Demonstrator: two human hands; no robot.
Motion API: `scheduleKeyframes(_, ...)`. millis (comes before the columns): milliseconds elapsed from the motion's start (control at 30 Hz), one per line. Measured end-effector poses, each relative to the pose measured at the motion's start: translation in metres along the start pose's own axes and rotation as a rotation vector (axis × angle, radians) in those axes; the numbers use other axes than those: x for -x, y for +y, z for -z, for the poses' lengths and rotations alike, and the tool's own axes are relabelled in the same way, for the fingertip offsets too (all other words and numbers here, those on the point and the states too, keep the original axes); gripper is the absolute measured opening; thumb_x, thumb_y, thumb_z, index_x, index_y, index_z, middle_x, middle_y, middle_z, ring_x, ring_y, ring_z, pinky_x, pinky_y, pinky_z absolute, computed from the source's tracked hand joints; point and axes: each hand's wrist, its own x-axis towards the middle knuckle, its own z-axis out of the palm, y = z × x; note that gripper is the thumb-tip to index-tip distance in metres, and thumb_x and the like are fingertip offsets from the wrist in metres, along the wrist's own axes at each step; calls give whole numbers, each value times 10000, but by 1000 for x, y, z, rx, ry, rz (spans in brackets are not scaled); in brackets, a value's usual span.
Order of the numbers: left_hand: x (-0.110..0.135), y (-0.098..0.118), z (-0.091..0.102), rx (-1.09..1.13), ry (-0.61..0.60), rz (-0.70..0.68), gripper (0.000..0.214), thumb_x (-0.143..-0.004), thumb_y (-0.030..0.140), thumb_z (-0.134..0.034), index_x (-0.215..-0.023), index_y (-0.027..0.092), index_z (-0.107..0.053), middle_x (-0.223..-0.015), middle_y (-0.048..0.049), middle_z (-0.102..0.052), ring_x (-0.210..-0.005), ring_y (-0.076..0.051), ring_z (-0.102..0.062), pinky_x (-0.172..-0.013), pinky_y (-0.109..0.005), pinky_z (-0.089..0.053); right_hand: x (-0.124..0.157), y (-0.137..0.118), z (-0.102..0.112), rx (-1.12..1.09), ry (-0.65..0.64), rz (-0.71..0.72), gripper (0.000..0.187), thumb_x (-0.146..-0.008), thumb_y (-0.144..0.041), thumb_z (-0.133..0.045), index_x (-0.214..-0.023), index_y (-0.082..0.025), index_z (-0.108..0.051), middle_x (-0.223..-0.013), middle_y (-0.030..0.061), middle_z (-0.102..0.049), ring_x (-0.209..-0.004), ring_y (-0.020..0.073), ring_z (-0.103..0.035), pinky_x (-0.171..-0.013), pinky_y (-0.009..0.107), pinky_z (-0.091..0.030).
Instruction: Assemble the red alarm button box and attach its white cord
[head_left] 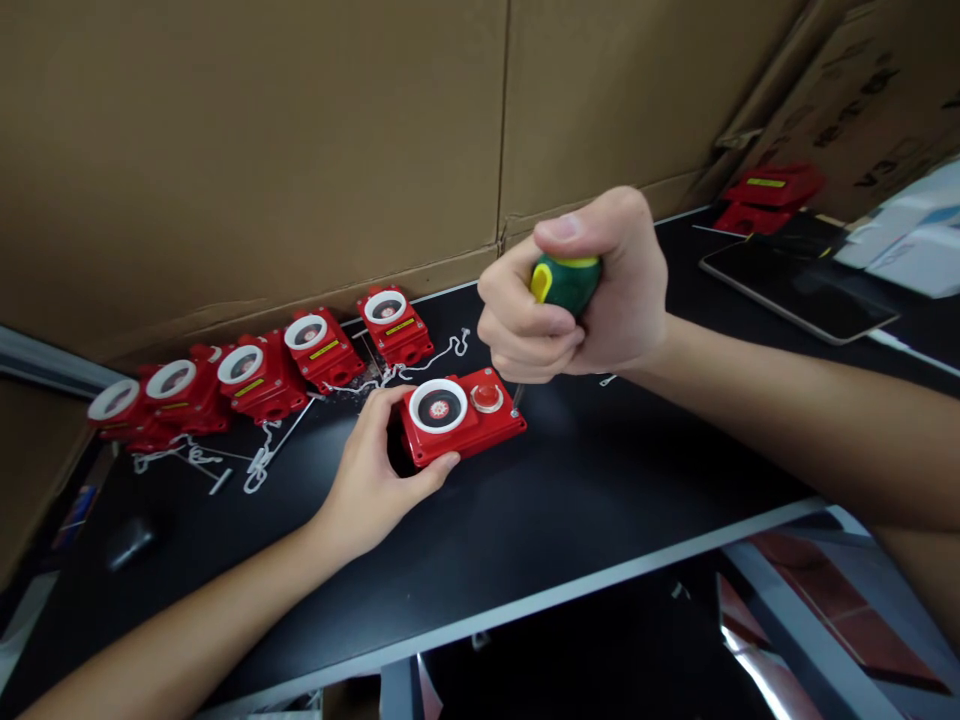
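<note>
A: What's nearest, L side?
B: L forearm, cut off at btm of view. Dark rounded thing [129, 542] beside it on the desk [585, 490], too blurred to ID.
A: And the L hand [367, 475]?
B: Part-open, C-shaped, clamped on the L end of a red box [480, 432]. Thumb's on the near edge, index at the far L corner. Other fingers hidden, can't tell how they sit. Dark gap betw. palm & box.
A: Box pos.?
B: Mid-desk, betw. the near edge & the row at the back. Face up, w/ a white-rimmed round window [439, 406] on L, red knob [486, 396] on R.
A: R hand [619, 300]?
B: Apart from the L one, up above the desk near the box's R end. Curled tight round a green/yellow handle [574, 287], thumb across the top. Fingers hide most of it. Thin metal bit [517, 398] shows at the box's R end; can't tell if it's joined to the handle. R forearm's cut off at R edge.
A: Further back?
B: Approx. five red boxes [274, 375] in a row on L, white cords [259, 460] tangled in front; leftmost ones overlap & blur. Phone [802, 290] flat on R, cable [919, 350] beside it. White things [907, 240] cut off at R edge. Red item [772, 195] past the phone, details unclear. Cardboard [300, 150] behind it all.
</note>
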Motion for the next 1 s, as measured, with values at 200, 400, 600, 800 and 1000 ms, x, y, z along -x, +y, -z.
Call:
scheduleKeyframes(200, 0, 0, -1, -8, -9, -13, 540, -883, 431, -829, -1310, 241, -558, -1281, -88, -705, -1160, -292, -727, -1058, -473, -587, 2, -2, -8, 43, 68, -34, 516, -1061, -463, -534, -698, -154, -338, -564, -41, -289, -467, 14, -258, -470, 151, -246)
scheduleKeyframes(400, 0, -1, 0, -49, 3, -66, 528, -906, 427, -818, -1328, 236, -564, -1273, -82, -694, -1146, -279, -707, -1040, -446, -585, 4, 4, -8, -41, -2, 38, 548, -1159, -497, -300, -764, -133, -408, -615, -49, -315, -518, 1, -298, -512, 133, -272)
scheduleKeyframes(600, 1, 0, 0, -99, 3, -109, 505, -927, 434, -808, -1325, 240, -565, -1250, -69, -690, -1117, -265, -705, -1013, -419, -588, 3, 10, -7, -3, -18, 72, 515, -1172, -453, -269, -804, -130, -429, -620, -54, -307, -531, 5, -296, -514, 140, -261)
scheduleKeyframes(800, 0, 0, 2, -126, -4, -123, 504, -937, 435, -799, -1336, 237, -561, -1251, -70, -690, -1108, -260, -706, -997, -408, -591, 2, 7, -16, 121, 52, 41, 475, -1172, -378, -298, -791, -131, -436, -595, -54, -293, -537, 11, -308, -531, 153, -261)
scheduleKeyframes(1000, 1, 1, 2, -124, -2, -115, 509, -941, 456, -789, -1341, 238, -563, -1254, -75, -691, -1110, -267, -705, -1003, -418, -591, 0, 6, -24, 201, 103, 66, 465, -1155, -368, -361, -759, -137, -431, -579, -50, -310, -516, 5, -300, -509, 153, -256)
